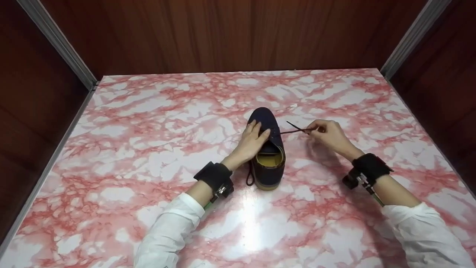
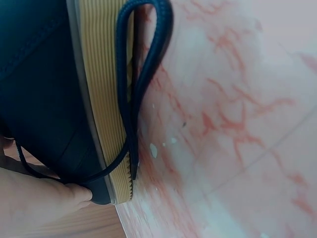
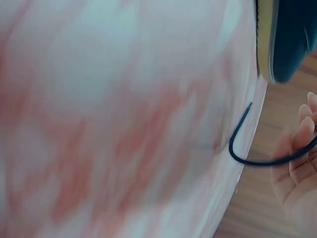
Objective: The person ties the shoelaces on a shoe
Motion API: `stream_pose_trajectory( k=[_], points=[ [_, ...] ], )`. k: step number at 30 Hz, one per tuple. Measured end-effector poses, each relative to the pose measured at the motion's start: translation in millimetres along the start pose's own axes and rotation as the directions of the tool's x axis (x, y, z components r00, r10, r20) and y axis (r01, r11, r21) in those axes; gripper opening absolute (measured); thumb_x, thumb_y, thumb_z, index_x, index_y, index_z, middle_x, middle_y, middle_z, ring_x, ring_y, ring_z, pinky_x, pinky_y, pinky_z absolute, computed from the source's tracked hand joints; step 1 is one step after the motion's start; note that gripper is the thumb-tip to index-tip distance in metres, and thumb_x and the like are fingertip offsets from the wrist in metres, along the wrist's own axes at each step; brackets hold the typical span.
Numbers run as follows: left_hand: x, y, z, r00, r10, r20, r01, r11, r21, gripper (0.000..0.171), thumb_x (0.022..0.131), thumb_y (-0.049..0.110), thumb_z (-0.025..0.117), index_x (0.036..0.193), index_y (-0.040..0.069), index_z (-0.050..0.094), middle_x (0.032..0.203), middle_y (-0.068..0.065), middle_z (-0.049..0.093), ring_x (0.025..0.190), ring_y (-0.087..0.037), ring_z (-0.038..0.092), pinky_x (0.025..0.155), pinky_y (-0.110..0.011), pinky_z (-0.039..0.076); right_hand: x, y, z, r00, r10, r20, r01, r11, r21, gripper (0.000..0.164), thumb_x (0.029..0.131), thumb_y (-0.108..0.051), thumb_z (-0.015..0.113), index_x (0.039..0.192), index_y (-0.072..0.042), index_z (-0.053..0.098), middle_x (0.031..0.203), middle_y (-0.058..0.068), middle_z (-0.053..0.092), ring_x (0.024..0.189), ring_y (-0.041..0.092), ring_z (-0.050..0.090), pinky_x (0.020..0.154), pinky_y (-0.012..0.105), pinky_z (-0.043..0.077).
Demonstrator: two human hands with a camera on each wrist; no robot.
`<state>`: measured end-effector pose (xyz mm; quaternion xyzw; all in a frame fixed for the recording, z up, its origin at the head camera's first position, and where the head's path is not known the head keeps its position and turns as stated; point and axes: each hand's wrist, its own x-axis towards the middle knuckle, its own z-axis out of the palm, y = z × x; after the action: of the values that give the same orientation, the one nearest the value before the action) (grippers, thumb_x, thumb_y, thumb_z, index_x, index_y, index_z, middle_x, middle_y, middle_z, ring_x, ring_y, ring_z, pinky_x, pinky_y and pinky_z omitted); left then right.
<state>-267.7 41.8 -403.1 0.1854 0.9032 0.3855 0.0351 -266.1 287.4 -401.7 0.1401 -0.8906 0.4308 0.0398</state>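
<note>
A navy, low-cut, tan-soled lace-up shoe [image 1: 274, 146] stands on a flat red-and-white marbled tabletop [image 1: 148, 149], toe toward the brown wood-grain panel [image 1: 223, 37] behind. Left hand [image 1: 249, 142]: on the shoe's left upper. Right hand [image 1: 330, 134]: right of it, a thin dark lace [image 1: 291, 131] between. Dark lace loop [image 2: 164, 25]: just left of the heel.

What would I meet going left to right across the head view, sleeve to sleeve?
Left sleeve, left wristband, left hand, shoe, lace stretched from the shoe, right hand, right wristband, right sleeve.
</note>
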Motion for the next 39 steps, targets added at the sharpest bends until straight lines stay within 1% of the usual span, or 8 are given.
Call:
stream_pose_trajectory(
  k=[6,12,14,17,20,24,29,39],
  points=[
    [-0.5,-0.3,-2.1,1.0,-0.005,0.015,0.005,1.0,-0.009,0.057,0.073,0.047,0.021,0.115,0.008,0.021,0.119,-0.006,0.011,0.105,-0.018,0.007,0.081,-0.029,0.01,-5.5,14.1,-23.4,1.0,-0.017,-0.012,0.014,0.97,-0.242,0.008,0.069,-0.016,0.049,0.073,-0.012,0.055,0.065,0.003,0.051,0.046,0.014,0.038,0.04,0.024,0.028],
    [-1.9,-4.9,-8.5,1.0,-0.007,0.007,0.008,0.999,-0.052,0.055,0.075,0.045,0.02,0.114,0.007,0.024,0.118,-0.006,0.015,0.104,-0.015,0.011,0.081,-0.026,0.012,-11.6,26.4,-33.4,0.983,0.143,0.111,-0.09,0.918,-0.386,0.012,0.066,-0.018,0.053,0.074,-0.009,0.054,0.065,0.002,0.049,0.052,0.014,0.041,0.046,0.027,0.031],
    [-3.3,-7.6,-12.7,1.0,-0.015,-0.013,0.014,0.997,-0.075,0.053,0.075,0.043,0.021,0.113,0.006,0.026,0.115,-0.007,0.02,0.103,-0.014,0.015,0.08,-0.025,0.013,-13.1,27.5,-33.4,0.971,0.163,0.173,-0.087,0.922,-0.378,0.015,0.065,-0.017,0.054,0.078,-0.009,0.052,0.069,0.002,0.049,0.057,0.014,0.042,0.049,0.027,0.032],
    [-6.2,-12.5,-20.0,0.997,-0.016,-0.069,0.009,0.994,-0.109,0.047,0.077,0.037,0.025,0.109,0.005,0.033,0.107,-0.006,0.03,0.097,-0.013,0.026,0.077,-0.023,0.019,-13.7,25.6,-33.2,0.948,0.144,0.284,-0.057,0.954,-0.294,0.022,0.065,-0.013,0.054,0.085,-0.008,0.049,0.078,0.005,0.047,0.067,0.015,0.043,0.054,0.028,0.033],
    [-11.0,-18.0,-26.1,0.993,-0.019,-0.113,0.002,0.989,-0.145,0.038,0.077,0.031,0.031,0.103,0.005,0.038,0.097,-0.003,0.038,0.086,-0.01,0.035,0.071,-0.02,0.026,-11.5,19.2,-31.9,0.934,0.081,0.349,-0.01,0.98,-0.201,0.029,0.066,-0.014,0.053,0.092,-0.007,0.044,0.088,0.009,0.043,0.078,0.021,0.039,0.06,0.033,0.032],
    [-18.0,-24.9,-28.0,0.995,-0.009,-0.098,-0.01,0.981,-0.193,0.029,0.074,0.022,0.04,0.096,0.004,0.041,0.087,-0.004,0.044,0.075,-0.008,0.042,0.062,-0.018,0.032,-6.5,5.1,-23.1,0.958,0.023,0.287,0.023,0.987,-0.156,0.031,0.067,-0.022,0.051,0.095,-0.012,0.042,0.094,0.008,0.04,0.084,0.022,0.036,0.064,0.034,0.029],
    [-21.1,-29.1,-23.3,0.998,0.018,-0.068,-0.035,0.963,-0.267,0.025,0.069,0.015,0.048,0.089,0.002,0.042,0.081,-0.006,0.046,0.066,-0.008,0.044,0.052,-0.019,0.035,-0.2,-18.8,-5.0,0.977,-0.031,0.21,0.054,0.993,-0.108,0.016,0.071,-0.022,0.046,0.087,-0.019,0.046,0.084,0.001,0.046,0.073,0.012,0.042,0.058,0.028,0.034],
    [-17.5,-28.1,-27.9,0.996,0.052,-0.07,-0.06,0.99,-0.128,0.01,0.063,0.009,0.049,0.072,0.006,0.046,0.062,0.001,0.044,0.057,-0.009,0.041,0.053,-0.019,0.032,2.7,-40.4,18.0,0.982,-0.102,0.157,0.109,0.993,-0.04,0.013,0.072,-0.02,0.045,0.082,-0.016,0.052,0.082,-0.003,0.048,0.07,0.009,0.045,0.051,0.027,0.036]
  ],
)
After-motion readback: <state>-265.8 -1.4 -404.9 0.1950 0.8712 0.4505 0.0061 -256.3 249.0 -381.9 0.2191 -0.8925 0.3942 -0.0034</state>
